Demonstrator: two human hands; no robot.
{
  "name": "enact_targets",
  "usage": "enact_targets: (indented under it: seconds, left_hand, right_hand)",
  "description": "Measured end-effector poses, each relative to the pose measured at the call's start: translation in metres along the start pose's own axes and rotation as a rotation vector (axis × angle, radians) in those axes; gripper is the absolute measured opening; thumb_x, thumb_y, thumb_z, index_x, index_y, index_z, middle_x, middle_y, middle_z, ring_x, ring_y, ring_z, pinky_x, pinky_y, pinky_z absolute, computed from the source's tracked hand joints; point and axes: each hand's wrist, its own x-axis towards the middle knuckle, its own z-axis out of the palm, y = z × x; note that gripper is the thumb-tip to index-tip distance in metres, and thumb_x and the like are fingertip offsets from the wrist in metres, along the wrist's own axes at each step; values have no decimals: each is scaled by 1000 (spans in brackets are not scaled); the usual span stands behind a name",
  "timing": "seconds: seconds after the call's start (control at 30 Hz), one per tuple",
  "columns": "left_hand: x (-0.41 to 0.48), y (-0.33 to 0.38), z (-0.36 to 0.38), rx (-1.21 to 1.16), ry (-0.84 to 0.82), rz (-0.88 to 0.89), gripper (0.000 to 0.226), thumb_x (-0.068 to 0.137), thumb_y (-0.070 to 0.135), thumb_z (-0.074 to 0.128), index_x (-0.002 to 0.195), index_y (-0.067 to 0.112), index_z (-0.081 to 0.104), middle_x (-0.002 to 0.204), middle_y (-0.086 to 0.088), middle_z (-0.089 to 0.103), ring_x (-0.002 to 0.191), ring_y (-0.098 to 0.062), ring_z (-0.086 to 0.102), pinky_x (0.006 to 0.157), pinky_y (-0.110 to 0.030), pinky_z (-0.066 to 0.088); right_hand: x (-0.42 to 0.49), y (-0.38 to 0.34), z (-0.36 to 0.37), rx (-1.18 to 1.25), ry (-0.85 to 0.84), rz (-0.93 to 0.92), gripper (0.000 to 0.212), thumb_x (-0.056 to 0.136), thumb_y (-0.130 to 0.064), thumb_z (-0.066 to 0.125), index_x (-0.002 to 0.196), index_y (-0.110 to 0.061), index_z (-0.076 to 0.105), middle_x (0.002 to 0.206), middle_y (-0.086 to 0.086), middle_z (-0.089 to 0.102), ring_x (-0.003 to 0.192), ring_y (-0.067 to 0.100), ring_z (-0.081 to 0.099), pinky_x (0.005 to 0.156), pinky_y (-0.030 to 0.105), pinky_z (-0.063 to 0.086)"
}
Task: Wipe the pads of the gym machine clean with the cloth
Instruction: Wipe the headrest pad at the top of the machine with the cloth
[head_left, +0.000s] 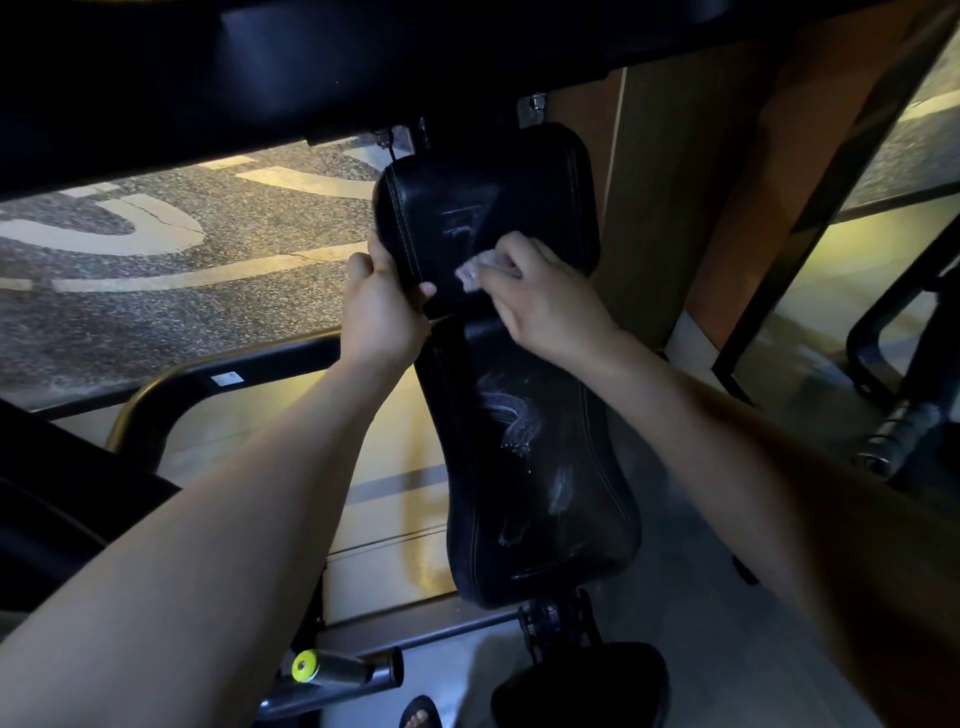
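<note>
2 black stitched pads under wipe-down, both hands engaged.

The left hand (382, 306) grips the left edge of the upper pad (498, 208), a rounded block of smooth black vinyl with pale seam stitching. The right hand (540, 301) curls round a crumpled pale cloth (470, 273), pressed to that pad's near face. The longer, waisted lower pad (535, 467) carries whitish smeared streaks. Far left lies speckled floor (156, 322).

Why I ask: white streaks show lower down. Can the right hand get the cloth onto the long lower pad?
Probably yes: the right hand holds the cloth just above the long lower pad, with nothing between.
</note>
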Motion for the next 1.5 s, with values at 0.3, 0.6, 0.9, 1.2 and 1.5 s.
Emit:
enact_targets:
  seconds: [0.3,0.6,0.9,1.2,1.5]
  left_hand:
    - [1,1,-1,-29,-13,-1,80,97,18,59,159,11,10,134,-13,37,117,-39,51,101,-40,42]
    - [3,-2,1,-5,-4,3,82,95,20,62,158,9,10,132,-15,39,114,-43,52,98,-42,43]
    - [4,-5,3,-9,12,3,81,95,20,63,157,8,14,131,-15,39,111,-43,52,99,-43,45]
    - [3,-3,3,-20,18,10,84,95,19,63,159,9,9,135,-16,38,119,-40,49,102,-37,40]
    - [5,-8,5,-38,23,22,86,96,20,63,159,7,7,135,-16,38,121,-40,48,106,-39,40]
  right_hand:
    - [42,18,-7,-11,284,205,20,105,-16,44,114,-6,58,110,17,53,98,28,59,79,41,54]
    - [41,16,-28,-16,195,125,20,102,-18,47,111,-5,60,106,17,50,90,28,56,69,45,54]
    - [22,1,-8,7,28,-3,15,98,-10,53,109,-3,61,104,16,50,93,30,52,67,45,50]
    - [62,6,-13,8,236,173,21,103,-18,44,107,-4,58,107,16,50,92,29,57,73,45,55]
    - [58,-3,-24,16,189,58,20,101,-19,49,108,-7,62,103,15,51,89,26,54,69,37,53]
